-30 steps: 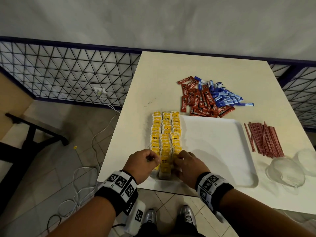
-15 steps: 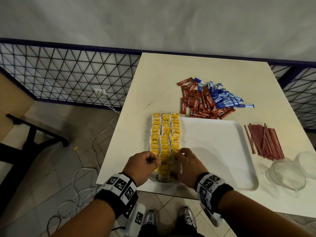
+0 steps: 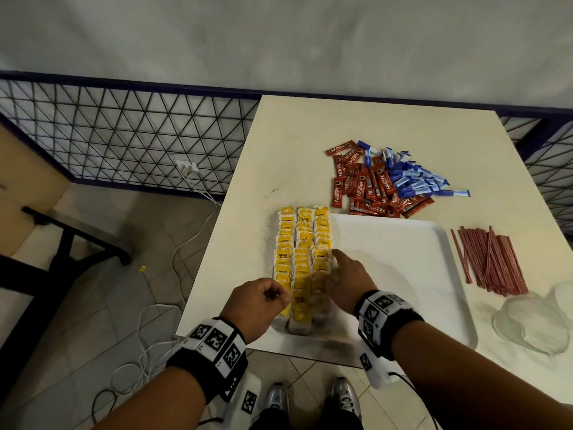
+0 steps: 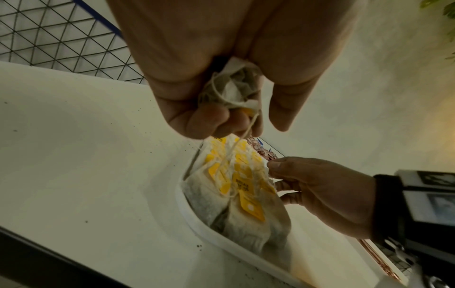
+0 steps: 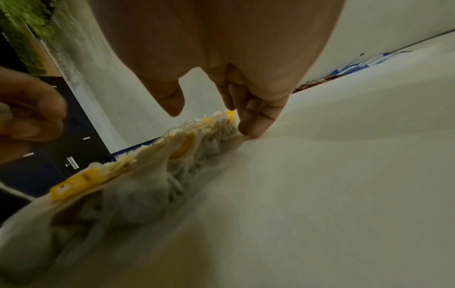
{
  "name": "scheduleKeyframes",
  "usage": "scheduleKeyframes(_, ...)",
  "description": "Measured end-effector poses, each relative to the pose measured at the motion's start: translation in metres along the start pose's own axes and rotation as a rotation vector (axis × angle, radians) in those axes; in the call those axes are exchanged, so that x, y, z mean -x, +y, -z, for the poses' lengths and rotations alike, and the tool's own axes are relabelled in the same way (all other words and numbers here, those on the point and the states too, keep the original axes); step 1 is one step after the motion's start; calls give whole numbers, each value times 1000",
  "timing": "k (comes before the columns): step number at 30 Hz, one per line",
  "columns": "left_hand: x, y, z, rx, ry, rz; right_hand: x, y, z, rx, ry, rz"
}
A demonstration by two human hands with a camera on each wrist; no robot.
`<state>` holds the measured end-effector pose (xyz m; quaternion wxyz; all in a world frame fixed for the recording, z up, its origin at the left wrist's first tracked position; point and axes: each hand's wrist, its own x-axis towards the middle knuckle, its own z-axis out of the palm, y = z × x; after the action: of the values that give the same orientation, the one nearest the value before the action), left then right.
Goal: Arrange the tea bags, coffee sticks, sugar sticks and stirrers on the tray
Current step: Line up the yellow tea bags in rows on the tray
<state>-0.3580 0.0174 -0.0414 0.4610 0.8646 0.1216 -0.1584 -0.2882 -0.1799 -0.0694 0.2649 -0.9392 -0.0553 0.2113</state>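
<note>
A white tray (image 3: 403,274) sits at the near edge of the table (image 3: 310,135). Along its left side lie the tea bags (image 3: 302,243), three tight columns of overlapping bags with yellow tags up, running from the far rim to the near rim. The rest of the tray is bare.

The left hand (image 3: 254,305) hovers at the near left corner of the rows, curled into a fist. From the wrist view its fingers (image 4: 204,120) are clamped round a crumpled tea bag (image 4: 231,89), whose string hangs down toward the rows below.

The right hand (image 3: 347,277) rests against the right side of the right-hand column. Its fingers (image 5: 256,118) are together and fairly straight, tips down at the edge of the bags where they meet the tray floor, the thumb held apart; it grips nothing.

Off the tray, just beyond its far rim, the red coffee sticks (image 3: 366,187) lie in a loose heap, with the blue sugar sticks (image 3: 415,178) mixed in on their right. The red stirrers (image 3: 490,259) lie in a bundle on the table just right of the tray. Nearer, two clear glass cups (image 3: 527,324) stand by the tray's right corner.
</note>
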Motion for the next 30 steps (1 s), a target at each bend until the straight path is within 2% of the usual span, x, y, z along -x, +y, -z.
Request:
scheduleKeyframes(5, -2, -3, 4, -2, 15, 13, -14, -6, -3, -40, -49, -17)
scheduleKeyframes(8, -3, -4, 5, 3, 13, 31, -20, -4, -2, -63, -21, -25)
scheduleKeyframes(18, -10, 0, 6, -2, -1, 27, -34, 0, 10, 27, -29, -19)
scheduleKeyframes(20, -11, 5, 6, 239, 8, 109, -30, 3, 16, -1, 59, 6)
scheduleKeyframes(23, -10, 23, 12, 947, -28, 341, -15, -3, 28, -129, 240, 193)
scheduleKeyframes(24, -8, 29, 14, 1117, -59, 389, -8, -9, 32, -167, 269, 274)
scheduleKeyframes(26, -8, 38, 16, 1296, -98, 415, 5, -23, 38, -207, 272, 440)
scheduleKeyframes(30, -6, 47, 9, 1427, -102, 418, 25, -42, 41, -156, 207, 664)
